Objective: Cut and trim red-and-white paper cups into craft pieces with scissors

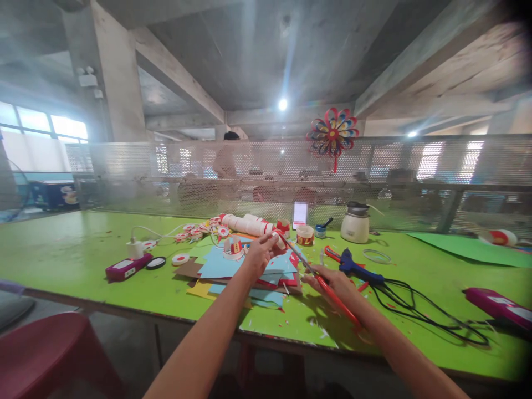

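My left hand (pixel 260 256) pinches a small white and red paper piece (pixel 279 239) above the pile of coloured paper. My right hand (pixel 332 285) is closed around red-handled scissors (pixel 305 261), whose long metal blades point up and left toward that piece. Whether the blades touch it I cannot tell. Beneath my left hand lie light blue sheets (pixel 216 268), with brown, red and yellow ones among them. A white ring with red and yellow marks (pixel 233 249) sits on the pile. White rolls (pixel 249 224) lie behind my left hand.
Right of my hand lie a blue glue gun (pixel 359 269) with a looped black cable and an orange-red cutter (pixel 332 254). A kettle-like jar (pixel 355 224), phone (pixel 300 215) and tape roll (pixel 305 235) stand behind. Purple power strips (pixel 128 267) flank the green table (pixel 158 299); a mesh partition (pixel 199 177) rises beyond.
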